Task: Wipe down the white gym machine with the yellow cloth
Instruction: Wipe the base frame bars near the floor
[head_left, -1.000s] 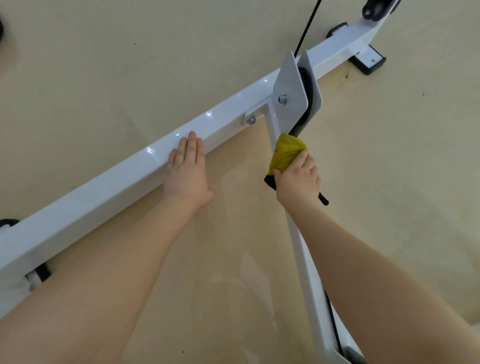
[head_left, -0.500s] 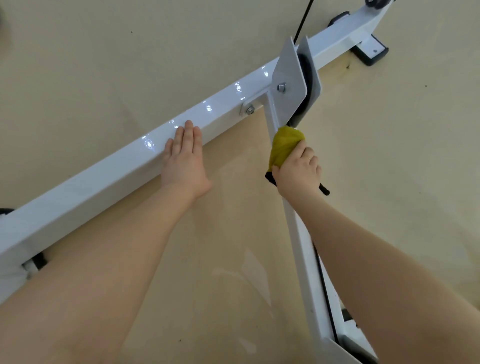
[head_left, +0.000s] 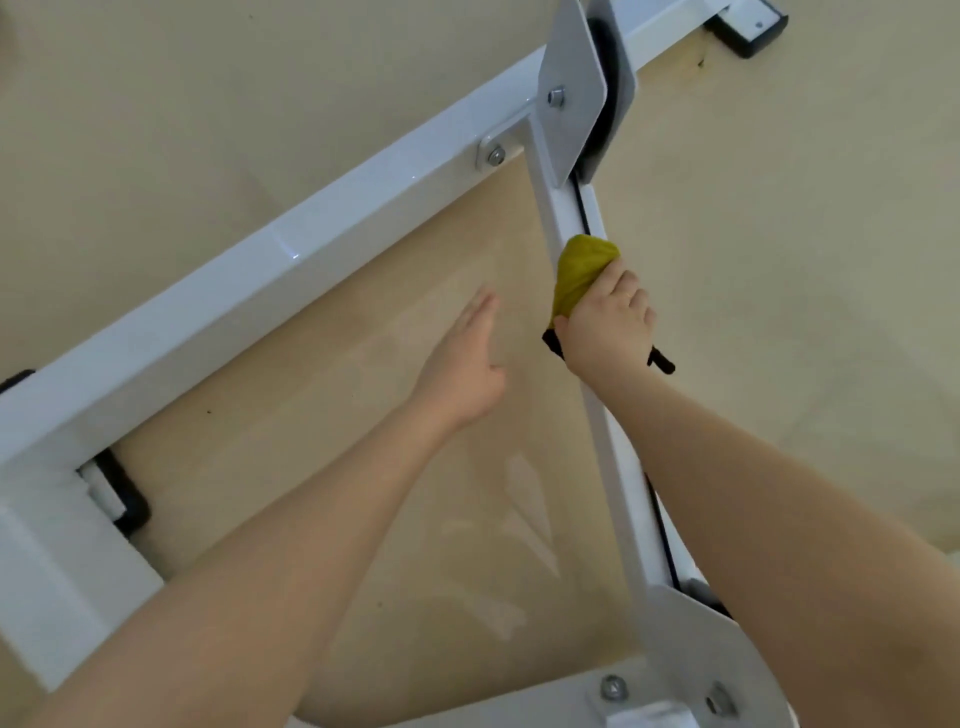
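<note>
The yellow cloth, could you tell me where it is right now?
Head view, right of centre: the yellow cloth is bunched in the right hand against the narrow white bar.

Left hand (head_left: 462, 364) lifted off the long white beam (head_left: 291, 260), now clear of it over the floor, fingers straight and blurred. Right hand (head_left: 608, 327) with the yellow cloth (head_left: 582, 270) slid back down the narrow bar (head_left: 605, 431), away from the grey pulley plate (head_left: 571, 98). View swung closer, showing more of the bolted bracket (head_left: 691, 665) at bottom.

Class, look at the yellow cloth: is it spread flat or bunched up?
Bunched up: the yellow cloth sits as a wad in the right hand against the white bar.
</note>
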